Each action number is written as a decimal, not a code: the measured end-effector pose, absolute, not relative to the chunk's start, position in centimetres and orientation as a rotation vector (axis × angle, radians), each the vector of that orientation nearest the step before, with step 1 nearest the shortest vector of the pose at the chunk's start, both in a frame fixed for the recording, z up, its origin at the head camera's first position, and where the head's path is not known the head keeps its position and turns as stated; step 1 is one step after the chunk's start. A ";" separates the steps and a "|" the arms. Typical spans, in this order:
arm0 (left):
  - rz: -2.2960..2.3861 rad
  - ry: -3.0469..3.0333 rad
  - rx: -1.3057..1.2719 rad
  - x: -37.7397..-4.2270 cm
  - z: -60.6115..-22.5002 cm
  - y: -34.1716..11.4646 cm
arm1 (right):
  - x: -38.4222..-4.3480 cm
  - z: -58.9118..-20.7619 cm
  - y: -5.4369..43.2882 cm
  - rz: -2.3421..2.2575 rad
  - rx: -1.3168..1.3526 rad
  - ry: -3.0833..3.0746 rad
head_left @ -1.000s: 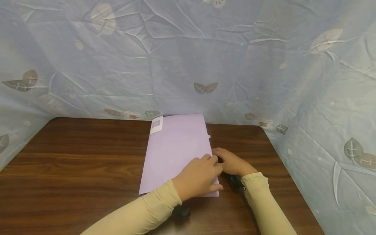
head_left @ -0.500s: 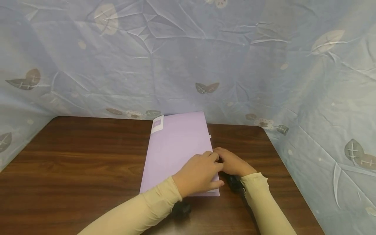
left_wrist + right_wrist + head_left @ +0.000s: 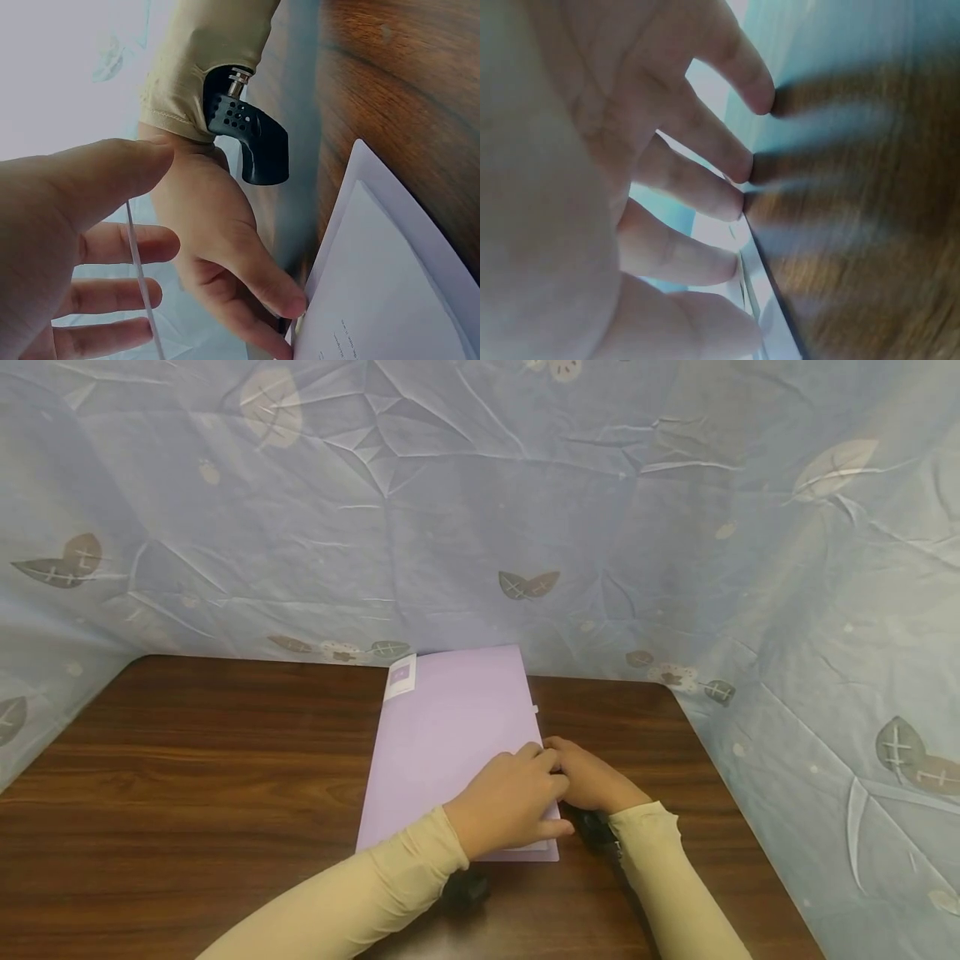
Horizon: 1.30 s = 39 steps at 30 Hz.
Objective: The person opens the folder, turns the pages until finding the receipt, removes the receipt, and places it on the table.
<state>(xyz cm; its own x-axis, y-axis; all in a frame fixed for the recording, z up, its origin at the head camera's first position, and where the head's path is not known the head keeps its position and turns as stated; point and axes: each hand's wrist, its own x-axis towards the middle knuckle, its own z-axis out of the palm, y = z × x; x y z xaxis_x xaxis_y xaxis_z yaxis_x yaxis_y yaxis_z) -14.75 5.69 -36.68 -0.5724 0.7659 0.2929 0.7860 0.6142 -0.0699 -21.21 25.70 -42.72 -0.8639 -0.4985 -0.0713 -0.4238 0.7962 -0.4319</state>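
A light purple folder (image 3: 450,735) with a white label at its far left corner lies on the wooden table. My left hand (image 3: 510,802) holds the right edge of its cover. In the left wrist view, the raised cover edge (image 3: 135,251) is a thin pale line between thumb and fingers. Printed white paper (image 3: 375,262) shows inside the folder. My right hand (image 3: 592,777) is at the folder's right side, partly behind the left one. In the right wrist view, several of its fingertips touch the table, and its thumb (image 3: 720,322) is against the folder's edge.
Dark brown table (image 3: 187,777) extends to the left of the folder. A blue-grey patterned cloth (image 3: 450,527) hangs behind and to the right. A black wrist mount (image 3: 259,135) sits at the right sleeve, and another black piece (image 3: 465,889) is under the left forearm.
Both hands stay almost in place at the folder's right edge. A little more white paper shows under the cover near the left thumb than one second ago.
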 end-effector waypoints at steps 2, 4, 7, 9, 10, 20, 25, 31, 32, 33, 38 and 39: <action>-0.105 -2.543 -1.256 -14.8 -36.6 5.7 | -21.2 -42.7 25.6 -0.599 -0.716 2.802; -0.111 -2.532 -1.256 -14.7 -36.4 5.5 | -21.1 -42.6 25.6 -0.596 -0.712 2.799; -0.130 -2.508 -1.268 -14.6 -36.0 5.3 | -21.1 -42.6 25.6 -0.617 -0.724 2.790; -0.141 -2.491 -1.276 -14.5 -35.6 5.1 | -21.1 -42.6 25.7 -0.631 -0.759 2.789; -0.150 -2.486 -1.275 -14.5 -35.4 5.0 | -21.1 -42.6 25.7 -0.641 -0.772 2.784; -0.184 -2.443 -1.254 -14.1 -34.1 3.3 | -21.2 -43.0 26.2 -0.628 -0.737 2.759; -0.190 -2.385 -1.270 -14.0 -33.2 2.2 | -21.3 -43.0 26.2 -0.606 -0.759 2.754; -0.246 -2.297 -1.269 -14.1 -32.6 1.0 | -21.2 -42.8 26.0 -0.620 -0.756 2.745; -0.253 -2.285 -1.269 -14.1 -32.5 0.8 | -21.1 -42.8 26.0 -0.622 -0.752 2.742; -0.261 -2.277 -1.270 -14.1 -32.4 0.6 | -21.1 -42.8 26.0 -0.620 -0.751 2.741; -0.328 -2.264 -1.271 -14.0 -31.8 -0.5 | -21.0 -42.7 26.0 -0.617 -0.729 2.740; -0.345 -2.265 -1.270 -14.0 -31.7 -0.7 | -21.0 -42.7 26.0 -0.618 -0.723 2.741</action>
